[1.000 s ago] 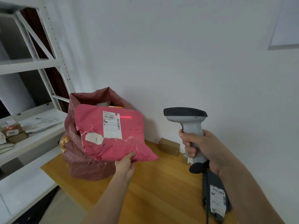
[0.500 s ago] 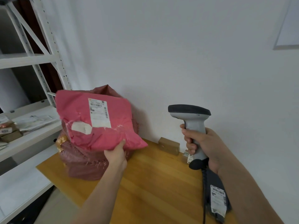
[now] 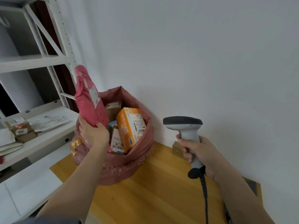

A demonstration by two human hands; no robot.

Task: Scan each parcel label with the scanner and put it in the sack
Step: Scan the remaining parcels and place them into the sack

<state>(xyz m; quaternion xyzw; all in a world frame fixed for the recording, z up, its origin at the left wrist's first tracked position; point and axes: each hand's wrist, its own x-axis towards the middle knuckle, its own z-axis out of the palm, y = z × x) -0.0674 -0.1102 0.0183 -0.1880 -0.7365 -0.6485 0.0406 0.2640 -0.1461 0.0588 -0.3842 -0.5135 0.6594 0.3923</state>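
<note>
Parcel (image 3: 89,101), pink mailer, standing on end over sack (image 3: 129,160) mouth, left hand (image 3: 93,133) gripping its lower edge. Sack sitting at worktop (image 3: 153,191) far-left corner against wall, holding orange box (image 3: 129,128), labelled cartons. Right hand (image 3: 199,156) clenching scanner (image 3: 186,130) handle, well apart.

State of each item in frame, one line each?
Pink parcel: held upright over the sack, label visible.
Sack: open, boxes inside.
Orange box: in sack, tilted.
Scanner: held upright.
Left hand: grips parcel.
Right hand: grips scanner.
</note>
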